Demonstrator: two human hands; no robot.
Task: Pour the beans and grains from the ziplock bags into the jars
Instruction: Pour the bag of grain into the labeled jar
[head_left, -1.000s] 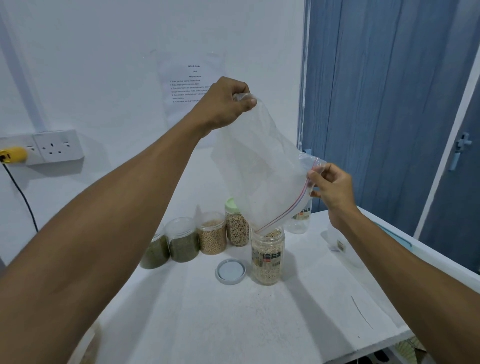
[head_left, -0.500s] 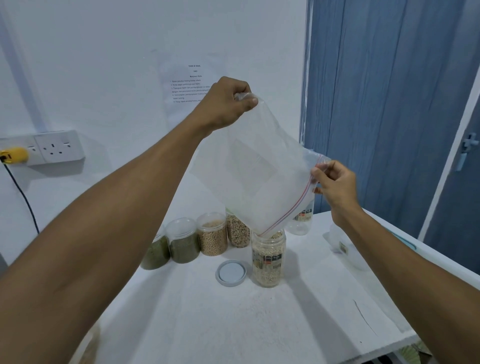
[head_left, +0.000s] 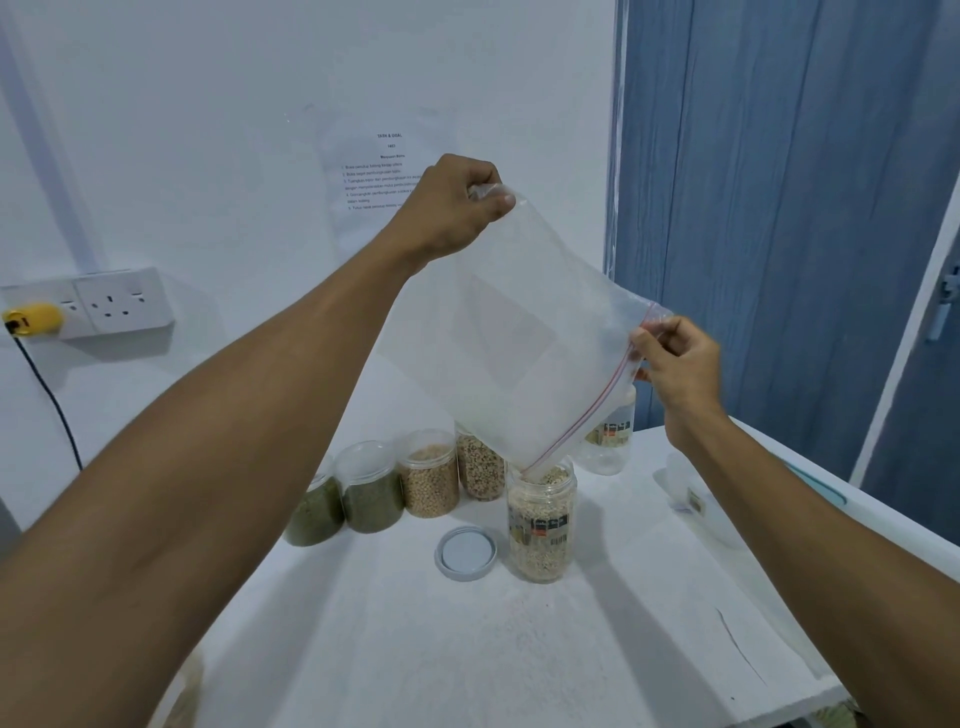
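Observation:
A clear ziplock bag with a red zip line hangs tilted in the air and looks empty. My left hand pinches its raised bottom corner. My right hand pinches the upper end of the zip edge. The bag's lowest corner points into the mouth of an open labelled jar filled near the brim with pale grains. The jar's grey lid lies flat on the white table just left of it.
Several closed jars stand in a row behind: two of green grains, one of tan beans, one of speckled beans. A clear labelled jar stands at the back right. A wall socket is at left, a blue door at right.
The bag has spread flatter between my hands. My right hand has drawn the zip edge slightly right and up. The left hand stays put.

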